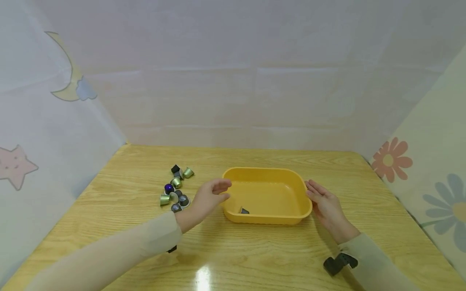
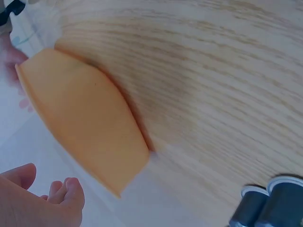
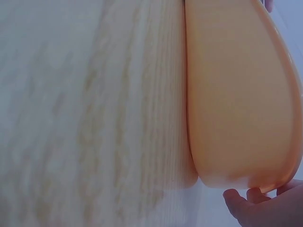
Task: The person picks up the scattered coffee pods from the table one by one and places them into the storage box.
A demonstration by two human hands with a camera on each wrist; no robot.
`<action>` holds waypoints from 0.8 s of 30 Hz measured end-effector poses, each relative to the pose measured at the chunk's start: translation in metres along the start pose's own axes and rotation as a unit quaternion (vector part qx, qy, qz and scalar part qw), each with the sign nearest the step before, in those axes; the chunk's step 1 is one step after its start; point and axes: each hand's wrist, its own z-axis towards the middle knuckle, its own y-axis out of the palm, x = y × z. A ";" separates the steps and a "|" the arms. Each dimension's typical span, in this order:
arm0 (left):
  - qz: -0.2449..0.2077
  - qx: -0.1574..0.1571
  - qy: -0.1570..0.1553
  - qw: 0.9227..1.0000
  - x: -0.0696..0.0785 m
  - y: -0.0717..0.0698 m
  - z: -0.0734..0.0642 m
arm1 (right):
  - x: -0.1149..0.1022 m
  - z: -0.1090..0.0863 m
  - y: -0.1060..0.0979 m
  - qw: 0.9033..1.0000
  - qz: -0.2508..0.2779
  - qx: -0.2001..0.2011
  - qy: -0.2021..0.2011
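A yellow plastic basin [image 1: 267, 219] rests on the wooden table, with one dark coffee capsule [image 1: 245, 211] lying inside near its front left. My left hand [image 1: 209, 202] is beside the basin's left rim, fingers loosely bent and nothing between them; in the left wrist view this hand [image 2: 47, 201] shows apart from the basin wall [image 2: 90, 113]. At the opposite end, my right hand [image 1: 329, 210] touches the basin's right side with extended fingers. Its fingertips [image 3: 232, 196] lie against the end wall in the right wrist view.
To the left of the basin lies a loose group of several coffee capsules: green [image 1: 165, 199], purple [image 1: 169, 188] and dark [image 1: 184, 200] ones. Two dark capsules [image 2: 282, 201] appear low in the left wrist view. Printed cloth walls [image 1: 240, 81] border the table.
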 end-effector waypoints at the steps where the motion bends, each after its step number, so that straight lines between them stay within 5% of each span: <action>1: -0.004 0.004 0.000 1.000 0.001 -0.003 0.000 | 0.000 0.000 0.000 1.000 0.003 0.002 0.002; 14: -0.069 0.060 -0.020 0.996 0.009 -0.051 -0.012 | -0.001 -0.004 -0.005 1.000 0.015 0.001 0.002; 24: -0.038 0.087 -0.021 0.995 0.005 -0.071 -0.023 | 0.000 -0.005 -0.008 1.000 0.014 0.004 0.002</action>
